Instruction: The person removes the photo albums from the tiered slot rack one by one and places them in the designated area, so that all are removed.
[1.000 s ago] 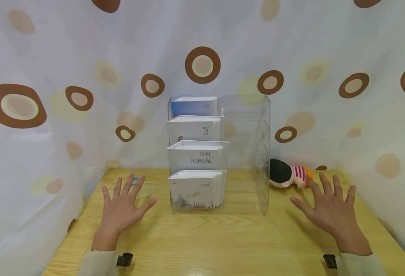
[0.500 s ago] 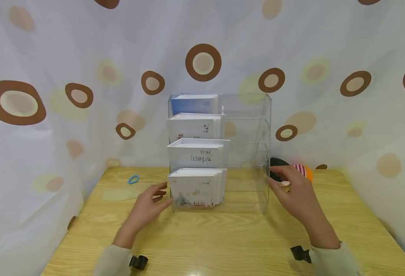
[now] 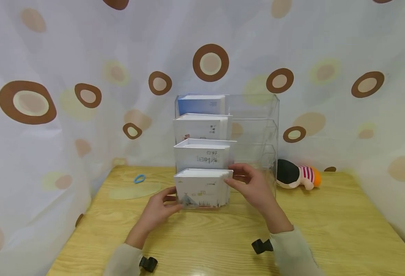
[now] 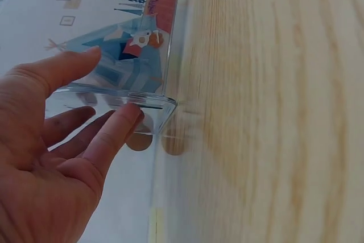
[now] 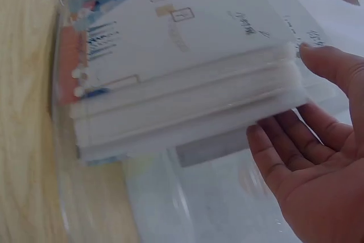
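Observation:
A clear tiered rack [image 3: 254, 107] stands upright on the table, with white books in stepped rows down its left half. My left hand [image 3: 159, 209] holds its lower left corner; in the left wrist view the thumb [image 4: 74, 68] lies over the front panel and the fingers [image 4: 114, 135] are against the side wall. My right hand [image 3: 254, 188] reaches to the right edge of the lowest books [image 3: 202, 189]. In the right wrist view its thumb [image 5: 330, 64] is at their top front corner, its fingers [image 5: 267, 152] behind the rear cover, the hand spread around the stack.
Higher rows hold more books [image 3: 202, 153], the top one a blue book [image 3: 199, 105]. Behind the rack's right side lies a stuffed doll [image 3: 293, 174]. A blue ring [image 3: 139, 178] and a pale flat patch [image 3: 133, 190] are on the wooden table [image 3: 195, 241] at left. A patterned curtain [image 3: 119, 46] hangs behind.
My right hand has moved left from above the table, past the rack's right wall, to the lowest books. My left hand has come right onto the rack's lower left corner.

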The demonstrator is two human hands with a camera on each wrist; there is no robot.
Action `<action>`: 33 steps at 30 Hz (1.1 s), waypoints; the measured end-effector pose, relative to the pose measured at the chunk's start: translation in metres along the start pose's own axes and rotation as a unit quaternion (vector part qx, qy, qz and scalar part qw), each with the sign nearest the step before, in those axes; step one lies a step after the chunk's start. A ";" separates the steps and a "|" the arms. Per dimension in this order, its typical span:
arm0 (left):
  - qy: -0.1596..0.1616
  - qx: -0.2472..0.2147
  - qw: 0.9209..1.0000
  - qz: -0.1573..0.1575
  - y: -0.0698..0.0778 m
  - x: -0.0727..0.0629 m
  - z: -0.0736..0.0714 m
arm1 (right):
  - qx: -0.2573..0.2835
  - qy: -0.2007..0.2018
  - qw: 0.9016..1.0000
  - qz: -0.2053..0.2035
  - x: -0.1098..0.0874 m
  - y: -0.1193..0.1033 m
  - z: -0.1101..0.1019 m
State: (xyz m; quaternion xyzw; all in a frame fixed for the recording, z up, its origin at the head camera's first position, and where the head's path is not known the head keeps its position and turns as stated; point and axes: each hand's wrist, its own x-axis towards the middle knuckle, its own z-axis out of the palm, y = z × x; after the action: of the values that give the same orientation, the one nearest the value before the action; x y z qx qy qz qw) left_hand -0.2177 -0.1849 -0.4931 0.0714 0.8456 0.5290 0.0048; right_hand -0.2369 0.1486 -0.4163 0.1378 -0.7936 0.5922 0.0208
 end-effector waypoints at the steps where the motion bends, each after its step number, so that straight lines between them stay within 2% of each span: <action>1: 0.001 0.000 1.000 -0.003 0.001 0.001 0.001 | 0.008 0.002 1.000 0.003 0.001 0.001 0.002; 10: 0.003 0.010 1.000 -0.015 0.001 0.003 0.005 | 0.046 0.025 0.999 0.015 0.000 0.014 0.017; 15: 0.012 0.011 1.000 -0.022 0.002 0.004 0.006 | 0.061 0.040 0.997 0.008 0.000 0.013 0.025; 24: 0.011 0.010 1.000 -0.022 0.001 0.004 0.005 | 0.084 0.029 0.996 -0.001 -0.001 0.013 0.038; 33: 0.008 0.008 1.000 -0.023 -0.002 0.003 0.002 | 0.093 0.055 0.994 0.006 -0.002 0.009 0.044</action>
State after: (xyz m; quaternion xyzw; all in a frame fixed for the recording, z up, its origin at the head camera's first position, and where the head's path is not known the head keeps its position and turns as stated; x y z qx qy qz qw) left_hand -0.2208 -0.1841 -0.4957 0.0482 0.8511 0.5226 0.0099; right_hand -0.2319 0.1102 -0.4384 0.1014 -0.7338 0.6700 0.0485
